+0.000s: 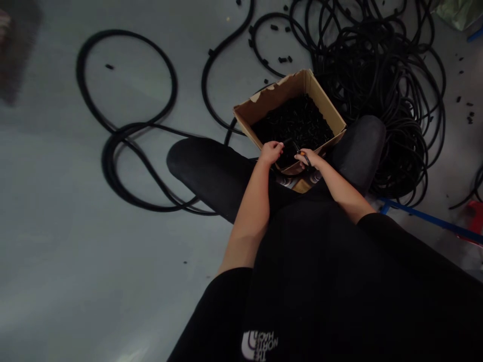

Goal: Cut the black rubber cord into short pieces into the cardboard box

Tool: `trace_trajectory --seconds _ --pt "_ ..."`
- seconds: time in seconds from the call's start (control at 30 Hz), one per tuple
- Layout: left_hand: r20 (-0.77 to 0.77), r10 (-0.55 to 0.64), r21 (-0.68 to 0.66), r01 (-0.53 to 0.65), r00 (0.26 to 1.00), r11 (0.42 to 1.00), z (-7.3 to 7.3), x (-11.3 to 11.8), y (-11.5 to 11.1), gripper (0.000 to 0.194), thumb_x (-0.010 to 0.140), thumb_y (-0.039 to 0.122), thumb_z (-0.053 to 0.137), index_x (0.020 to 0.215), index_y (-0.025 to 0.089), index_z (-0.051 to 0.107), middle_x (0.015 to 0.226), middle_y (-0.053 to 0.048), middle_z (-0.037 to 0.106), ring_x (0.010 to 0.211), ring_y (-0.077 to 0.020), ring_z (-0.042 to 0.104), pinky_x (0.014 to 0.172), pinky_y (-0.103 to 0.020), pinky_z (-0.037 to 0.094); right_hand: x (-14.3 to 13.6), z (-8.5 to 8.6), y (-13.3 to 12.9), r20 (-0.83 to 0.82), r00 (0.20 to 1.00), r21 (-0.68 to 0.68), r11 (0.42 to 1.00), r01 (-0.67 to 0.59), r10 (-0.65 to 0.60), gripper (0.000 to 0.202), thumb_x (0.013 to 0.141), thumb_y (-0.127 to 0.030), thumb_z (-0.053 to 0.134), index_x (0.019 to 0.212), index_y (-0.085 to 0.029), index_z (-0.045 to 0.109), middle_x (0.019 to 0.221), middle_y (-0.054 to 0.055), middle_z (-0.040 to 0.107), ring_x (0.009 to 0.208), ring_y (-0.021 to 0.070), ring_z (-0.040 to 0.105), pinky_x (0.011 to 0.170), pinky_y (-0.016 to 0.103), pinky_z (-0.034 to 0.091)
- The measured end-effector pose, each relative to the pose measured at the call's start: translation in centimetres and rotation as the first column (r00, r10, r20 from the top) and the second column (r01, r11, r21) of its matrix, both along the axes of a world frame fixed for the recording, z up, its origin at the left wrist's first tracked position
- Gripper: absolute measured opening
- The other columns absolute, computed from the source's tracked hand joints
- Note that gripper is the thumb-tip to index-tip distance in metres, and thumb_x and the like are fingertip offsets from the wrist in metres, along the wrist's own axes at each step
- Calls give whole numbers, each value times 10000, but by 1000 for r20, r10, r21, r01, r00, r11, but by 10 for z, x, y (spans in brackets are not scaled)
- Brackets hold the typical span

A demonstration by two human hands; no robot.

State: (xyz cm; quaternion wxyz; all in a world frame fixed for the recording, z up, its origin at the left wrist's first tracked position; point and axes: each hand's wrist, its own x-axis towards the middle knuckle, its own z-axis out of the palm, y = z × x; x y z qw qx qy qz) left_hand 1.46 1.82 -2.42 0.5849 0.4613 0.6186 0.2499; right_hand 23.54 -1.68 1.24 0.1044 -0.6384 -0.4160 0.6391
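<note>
Over the near edge of an open cardboard box (260, 104), my left hand (271, 152) is closed, its fingers pinching a thin black rubber tube (287, 141). My right hand (310, 158) is wrapped round a pair of scissors (303, 154) with black and orange handles. The blades point towards the tube, close to my left fingertips; whether they touch it is too dark to tell. Many short cut pieces of black tube (298, 118) fill the bottom of the box, which stands between my knees.
A large tangled heap of black tube (381, 85) lies right of the box. Loose loops of tube (124, 32) spread over the grey floor on the left. Short pieces (283, 60) are scattered behind the box. A blue bar (430, 217) runs by my right side, near a red object (474, 221).
</note>
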Motion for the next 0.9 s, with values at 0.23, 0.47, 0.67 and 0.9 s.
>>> trace_trajectory --seconds 0.23,0.47,0.67,0.9 --pt "-22 20 -85 -22 1000 996 11 6 -2 274 1049 420 781 889 208 714 676 -30 665 559 -154 500 580 -275 398 -6 -3 0 -151 987 63 996 71 -60 150 1005 -62 811 1073 -182 750 827 -32 725 740 116 681 644 139 547" --pt "-12 -90 -105 88 996 991 21 14 -9 346 1089 393 767 821 198 669 716 -30 675 559 -133 515 578 -258 396 -1 -15 3 -95 995 172 985 -12 28 110 973 -132 811 978 -198 724 797 -51 666 752 127 619 664 187 480" --pt "-55 -165 -102 159 985 982 28 17 -10 351 1093 437 745 835 213 665 706 -17 651 584 -156 522 621 -286 425 0 -28 3 -48 995 233 970 -71 85 150 1003 -211 807 941 -214 670 794 -55 621 765 139 590 710 231 458" --pt "-128 -222 -51 217 967 975 33 13 -7 369 1050 425 783 766 214 676 672 -4 614 699 -198 530 719 -322 416 -1 -21 -1 81 987 276 948 -156 138 212 1046 -321 814 984 -231 633 820 -51 618 808 163 576 770 272 421"
